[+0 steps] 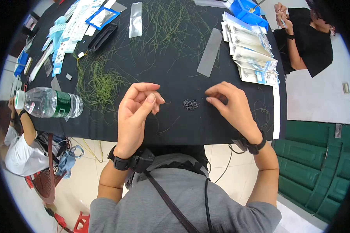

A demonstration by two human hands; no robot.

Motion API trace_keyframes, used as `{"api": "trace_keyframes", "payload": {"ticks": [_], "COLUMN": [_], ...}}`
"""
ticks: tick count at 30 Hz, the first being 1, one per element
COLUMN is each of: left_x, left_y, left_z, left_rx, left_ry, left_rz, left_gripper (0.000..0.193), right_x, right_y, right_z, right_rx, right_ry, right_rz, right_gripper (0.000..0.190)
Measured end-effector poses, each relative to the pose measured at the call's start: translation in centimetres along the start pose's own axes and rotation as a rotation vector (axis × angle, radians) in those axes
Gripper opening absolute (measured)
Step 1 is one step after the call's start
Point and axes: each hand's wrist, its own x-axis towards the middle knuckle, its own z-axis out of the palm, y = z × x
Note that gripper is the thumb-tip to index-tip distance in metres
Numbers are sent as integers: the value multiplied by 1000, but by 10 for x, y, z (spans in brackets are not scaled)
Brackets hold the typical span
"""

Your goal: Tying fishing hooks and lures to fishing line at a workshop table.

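A small pile of dark metal fishing hooks lies on the black cloth between my two hands. My left hand is left of it, the thumb pressed to the curled fingers. A thin strand sticks out by its fingertips, and another trails below; what exactly is pinched is too small to tell. My right hand hovers just right of the hooks, thumb and forefinger slightly apart, with nothing visible between them. Beyond my left hand lies a tangled bundle of green fishing line; a looser spread of green line covers the far middle.
A clear plastic bottle lies at the left edge. Stacked packets and a blue plastic box stand at the right. A black case, clear strips and printed packaging lie farther back. Other people sit at both sides.
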Motion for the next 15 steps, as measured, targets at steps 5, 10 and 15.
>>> {"api": "trace_keyframes", "payload": {"ticks": [5, 10, 15], "left_x": [-14, -19, -42], "left_y": [6, 14, 40], "left_z": [-10, -21, -48], "left_rx": [29, 42, 121], "left_ry": [86, 140, 143], "left_rz": [26, 64, 45], "left_gripper": [23, 23, 25], "right_x": [13, 26, 33], "right_y": [8, 6, -7], "right_z": [14, 21, 16], "right_rx": [28, -37, -8], "right_ry": [37, 12, -60], "right_rz": [-32, -4, 10], "right_gripper": [16, 18, 22]}}
